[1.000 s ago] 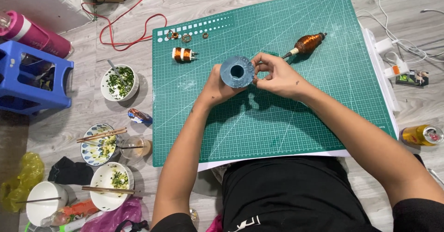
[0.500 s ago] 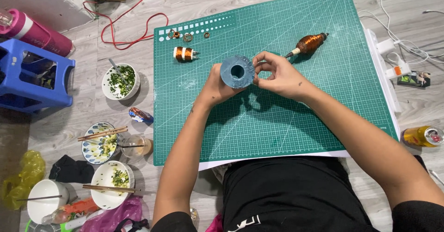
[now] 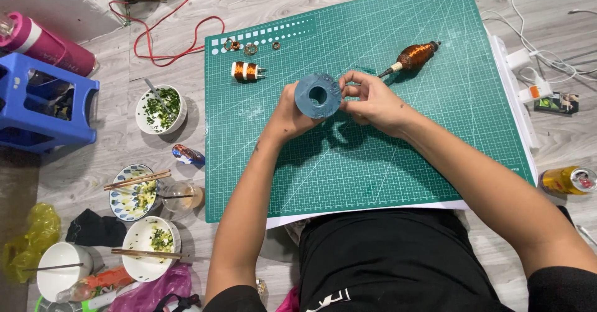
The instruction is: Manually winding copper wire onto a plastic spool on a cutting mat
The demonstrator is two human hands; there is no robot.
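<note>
My left hand holds a round blue-grey spool with a central hole, raised above the green cutting mat. My right hand pinches at the spool's right edge with its fingertips. Behind my right hand a spindle wound with copper wire lies on the mat. A small copper coil on a white bobbin sits at the mat's upper left, with three small metal rings beyond it.
Left of the mat stand bowls of food with chopsticks, a plate, a glass, a blue plastic stool and a pink bottle. A red cable loops behind. A white power strip and a yellow can lie right.
Both hands with the spool have stayed in nearly the same place; my right fingers have shifted slightly along the spool's right edge.
</note>
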